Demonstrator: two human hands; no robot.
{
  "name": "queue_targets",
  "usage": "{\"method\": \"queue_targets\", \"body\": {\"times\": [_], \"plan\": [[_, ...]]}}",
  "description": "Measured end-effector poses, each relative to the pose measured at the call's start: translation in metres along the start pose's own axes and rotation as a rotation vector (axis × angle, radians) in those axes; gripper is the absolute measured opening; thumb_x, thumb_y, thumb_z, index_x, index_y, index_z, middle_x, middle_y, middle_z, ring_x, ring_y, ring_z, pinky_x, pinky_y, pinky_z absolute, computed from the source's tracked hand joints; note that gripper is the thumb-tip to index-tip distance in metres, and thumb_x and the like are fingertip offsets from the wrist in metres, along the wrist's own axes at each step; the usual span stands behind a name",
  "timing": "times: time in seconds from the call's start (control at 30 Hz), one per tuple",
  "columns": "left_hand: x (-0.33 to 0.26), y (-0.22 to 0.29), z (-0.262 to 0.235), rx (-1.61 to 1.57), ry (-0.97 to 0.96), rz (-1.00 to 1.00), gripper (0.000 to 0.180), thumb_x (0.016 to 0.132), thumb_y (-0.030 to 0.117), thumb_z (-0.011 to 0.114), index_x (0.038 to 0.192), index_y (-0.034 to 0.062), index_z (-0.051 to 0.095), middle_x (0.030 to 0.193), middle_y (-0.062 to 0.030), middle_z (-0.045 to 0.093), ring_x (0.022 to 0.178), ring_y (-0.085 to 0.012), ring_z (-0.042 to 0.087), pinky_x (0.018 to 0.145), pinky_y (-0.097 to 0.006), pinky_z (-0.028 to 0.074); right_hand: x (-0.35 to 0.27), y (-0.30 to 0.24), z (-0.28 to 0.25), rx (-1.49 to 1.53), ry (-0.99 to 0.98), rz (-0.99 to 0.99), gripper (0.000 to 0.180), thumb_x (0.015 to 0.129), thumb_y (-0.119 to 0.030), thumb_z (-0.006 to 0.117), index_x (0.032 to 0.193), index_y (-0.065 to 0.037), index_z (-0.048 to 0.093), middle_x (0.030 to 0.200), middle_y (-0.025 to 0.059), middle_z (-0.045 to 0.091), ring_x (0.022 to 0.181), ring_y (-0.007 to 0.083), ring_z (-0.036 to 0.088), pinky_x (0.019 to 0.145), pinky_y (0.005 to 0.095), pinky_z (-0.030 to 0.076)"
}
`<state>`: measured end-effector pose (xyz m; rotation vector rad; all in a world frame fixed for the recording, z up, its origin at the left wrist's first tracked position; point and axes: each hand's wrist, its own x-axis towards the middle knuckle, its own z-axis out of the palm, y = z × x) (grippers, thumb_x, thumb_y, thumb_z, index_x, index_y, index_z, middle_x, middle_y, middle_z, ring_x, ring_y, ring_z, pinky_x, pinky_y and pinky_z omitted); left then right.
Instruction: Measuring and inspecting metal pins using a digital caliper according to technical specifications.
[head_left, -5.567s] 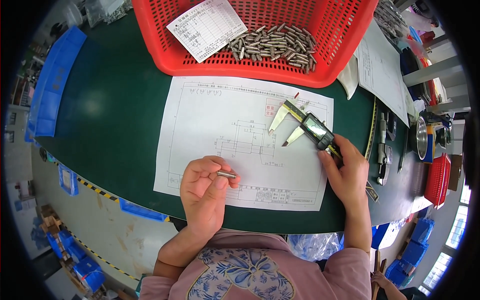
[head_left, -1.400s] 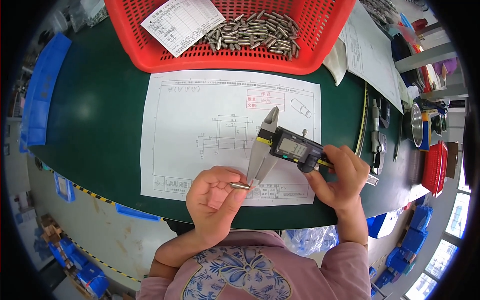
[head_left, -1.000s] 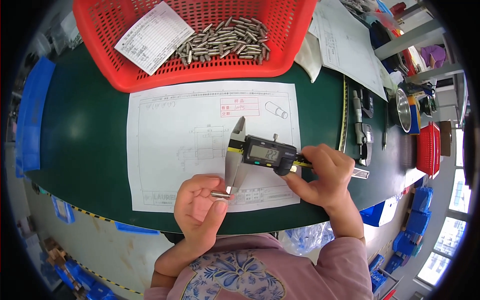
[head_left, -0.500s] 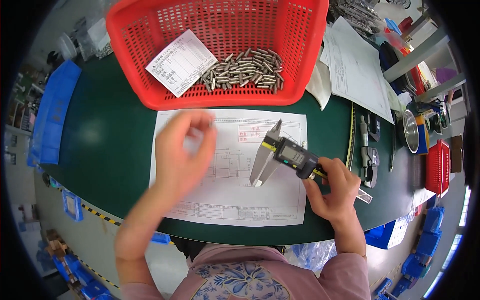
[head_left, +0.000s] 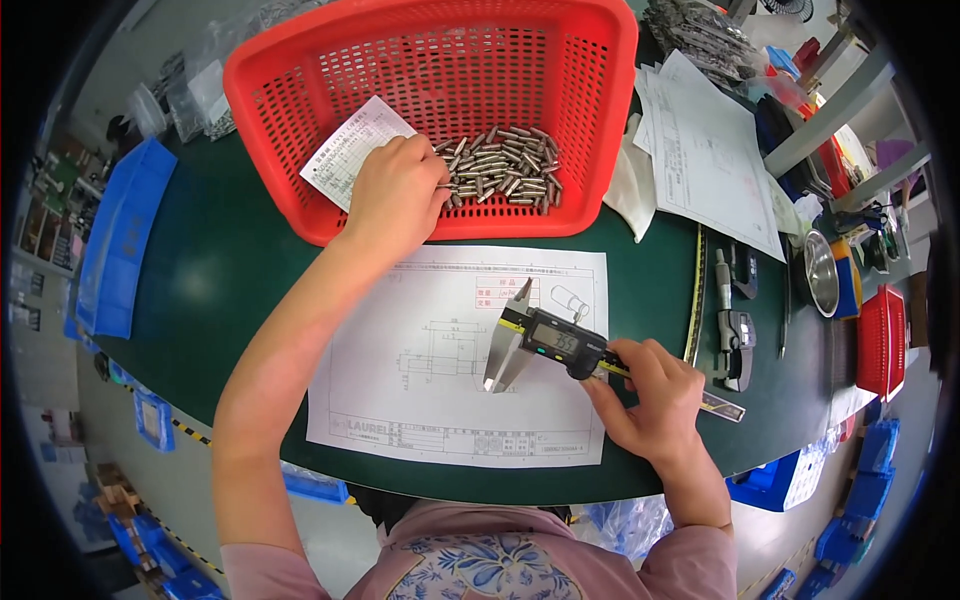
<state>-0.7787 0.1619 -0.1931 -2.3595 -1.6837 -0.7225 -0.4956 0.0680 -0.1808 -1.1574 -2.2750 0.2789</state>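
A: What takes up the most room here?

B: A dark green table, curved at its near edge. On its far side sits a big red mesh basket, and in front of that lies a large white drawing sheet with a technical sketch on it.

A: And what is inside the basket?

B: A pile of small metal pins heaped near the basket's front wall, with a white paper slip lying to their left.

A: Where are the hands?

B: The left hand reaches out over the basket's front rim, resting partly on the slip, at the left edge of the pile. Its fingers are curled together and one pin pokes out between the tips, so it appears to pinch that pin. The right hand is close to the body, over the sheet's right edge.

A: What does the right hand grip?

B: A digital caliper. The fingers are wrapped closed around its bar just right of the display housing. The caliper's jaws point down toward the sheet, above the sketch, and nothing sits between them.

A: Anything else to the right?

B: More white papers lie beyond the basket's right side, a steel ruler runs along the sheet's right, and a second gauge lies just past it. A small steel bowl stands farther right.
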Motion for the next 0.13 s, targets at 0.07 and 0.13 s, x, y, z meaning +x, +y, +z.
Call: {"method": "queue_targets", "body": {"times": [0.07,0.13], "plan": [[0.008,0.0,0.001,0.068,-0.041,0.041,0.007,0.062,0.005,0.062,0.067,0.0054,0.057,0.076,-0.009,0.053,0.075,-0.0268,0.051,0.066,-0.038,0.041,0.001,-0.001,0.0,0.01,-0.018,0.027,0.03,0.064,-0.021,0.069,0.085,-0.004,0.056,0.059,0.0061,0.05,0.044,0.0215,0.049,0.039,0.0312,0.037],[0.036,0.016,0.014,0.029,-0.089,0.099,0.008,0.06,0.004,0.06,0.064,0.0069,0.054,0.073,-0.0108,0.052,0.074,-0.0286,0.051,0.066,-0.039,0.04,-0.001,0.001,0.003,0.005,-0.024,-0.004,0.03,0.063,-0.018,0.069,0.086,-0.003,0.057,0.066,0.0076,0.056,0.048,0.0197,0.054,0.042,0.0283,0.042]]}}
